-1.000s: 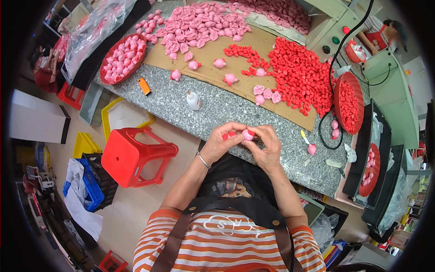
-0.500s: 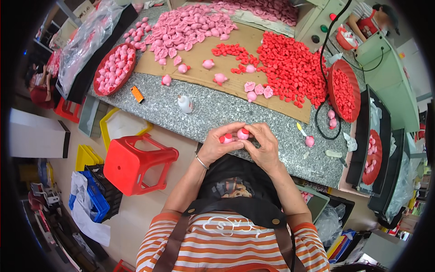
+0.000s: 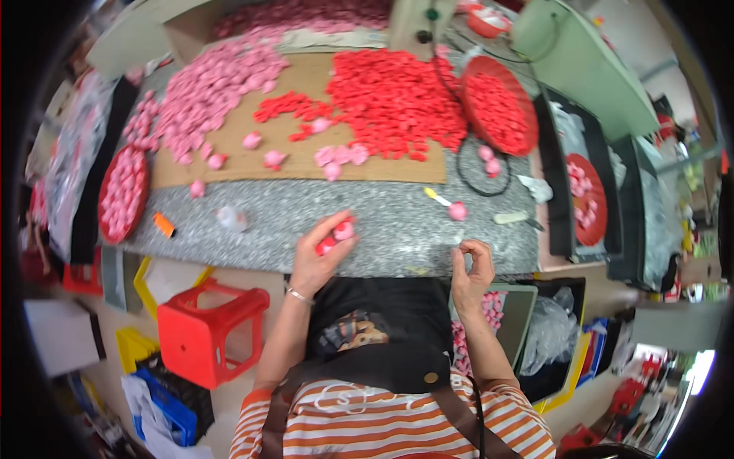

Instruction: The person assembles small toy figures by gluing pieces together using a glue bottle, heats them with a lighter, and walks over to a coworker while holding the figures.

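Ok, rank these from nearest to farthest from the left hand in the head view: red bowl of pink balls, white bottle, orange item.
1. White bottle: on the table, left of the left hand.
2. Orange item: farther left.
3. Red bowl: farthest left, table's end.

- From here, bright, even light covers the speckled worktop.
- Red pieces toward its far edge look smeared.
- White glare burns well to its right.
- Around it, edges bend into blackness.
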{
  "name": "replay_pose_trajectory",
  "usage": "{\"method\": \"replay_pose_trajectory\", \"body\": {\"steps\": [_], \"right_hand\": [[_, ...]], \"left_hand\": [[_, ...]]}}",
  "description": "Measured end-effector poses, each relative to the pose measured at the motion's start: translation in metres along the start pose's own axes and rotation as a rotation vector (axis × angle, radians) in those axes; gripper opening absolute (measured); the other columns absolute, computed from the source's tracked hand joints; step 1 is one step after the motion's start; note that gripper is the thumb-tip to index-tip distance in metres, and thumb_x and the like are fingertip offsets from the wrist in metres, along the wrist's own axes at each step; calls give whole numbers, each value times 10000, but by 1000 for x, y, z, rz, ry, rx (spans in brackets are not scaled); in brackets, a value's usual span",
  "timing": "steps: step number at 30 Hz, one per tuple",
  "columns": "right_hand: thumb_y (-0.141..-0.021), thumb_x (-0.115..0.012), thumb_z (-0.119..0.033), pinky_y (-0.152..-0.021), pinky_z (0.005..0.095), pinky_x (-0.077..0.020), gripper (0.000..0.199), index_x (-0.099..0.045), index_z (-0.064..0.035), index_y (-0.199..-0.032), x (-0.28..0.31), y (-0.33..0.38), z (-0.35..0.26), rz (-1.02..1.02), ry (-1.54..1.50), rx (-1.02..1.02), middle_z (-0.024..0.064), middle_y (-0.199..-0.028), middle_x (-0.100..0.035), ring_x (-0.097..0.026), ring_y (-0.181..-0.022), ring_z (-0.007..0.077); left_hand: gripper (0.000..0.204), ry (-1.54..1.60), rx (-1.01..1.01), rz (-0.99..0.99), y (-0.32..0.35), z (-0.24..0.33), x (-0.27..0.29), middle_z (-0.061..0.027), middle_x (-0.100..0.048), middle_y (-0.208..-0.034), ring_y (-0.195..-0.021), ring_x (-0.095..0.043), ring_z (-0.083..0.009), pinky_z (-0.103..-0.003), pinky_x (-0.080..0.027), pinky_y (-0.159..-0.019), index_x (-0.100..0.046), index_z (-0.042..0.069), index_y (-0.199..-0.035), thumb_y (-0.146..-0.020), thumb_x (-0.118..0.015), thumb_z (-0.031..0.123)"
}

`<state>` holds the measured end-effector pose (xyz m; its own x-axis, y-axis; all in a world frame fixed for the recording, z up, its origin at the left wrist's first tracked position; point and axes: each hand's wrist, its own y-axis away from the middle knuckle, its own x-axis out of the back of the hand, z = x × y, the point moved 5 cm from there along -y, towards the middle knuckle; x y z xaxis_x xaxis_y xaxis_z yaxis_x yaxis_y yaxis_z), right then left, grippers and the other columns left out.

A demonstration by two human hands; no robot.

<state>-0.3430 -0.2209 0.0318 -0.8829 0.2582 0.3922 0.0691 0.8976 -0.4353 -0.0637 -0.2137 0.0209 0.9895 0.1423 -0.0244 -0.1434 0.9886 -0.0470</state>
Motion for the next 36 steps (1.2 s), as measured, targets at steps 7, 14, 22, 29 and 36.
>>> {"method": "replay_pose_trajectory", "body": {"steps": [7,14,22,29,36], "right_hand": [[-770,-672,-2,-784,334,-456,235,-594,2,-991,17,-38,-4,-33,220,52,116,-948,-603,-576,-858,251],[-791,-662,-63,-848,395,-459,224,-633,-29,-1011,-17,-71,13,-328,337,249,154,-1041,-623,-582,-971,336],[-812,-624,-21,-899,413,-418,318,-590,-13,-1129,-17,-81,22,-225,554,235,172,-1097,-582,-532,-1042,341],[-715,-725,-34,-915,388,-436,458,-577,-6,-1148,-105,-49,-63,-332,194,237,154,-1148,-591,-577,-1027,293],[-666,-810,-181,-943,374,-436,721,-450,-27,-1272,-305,-7,-157,-689,-261,227,184,-1223,-547,-511,-1173,315]], "left_hand": [[435,-138,46,-10,-8,-3,-5,-64,-630,-1083,-978,-593,-143,-268,-472,-854,-614,10,-1131,-718,-753,8],[405,-73,-34,62,4,15,13,-35,-614,-1029,-932,-578,-118,-238,-463,-825,-630,42,-1137,-744,-719,4],[405,70,49,139,23,6,32,-68,-604,-1096,-983,-573,-133,-259,-447,-874,-597,60,-1176,-785,-701,62],[415,-86,-57,240,60,7,79,-68,-602,-1077,-980,-566,-139,-276,-455,-854,-591,27,-1180,-781,-703,15],[518,70,-19,580,98,21,137,-70,-608,-1101,-987,-595,-126,-249,-478,-853,-487,0,-1262,-783,-677,-46]]}}
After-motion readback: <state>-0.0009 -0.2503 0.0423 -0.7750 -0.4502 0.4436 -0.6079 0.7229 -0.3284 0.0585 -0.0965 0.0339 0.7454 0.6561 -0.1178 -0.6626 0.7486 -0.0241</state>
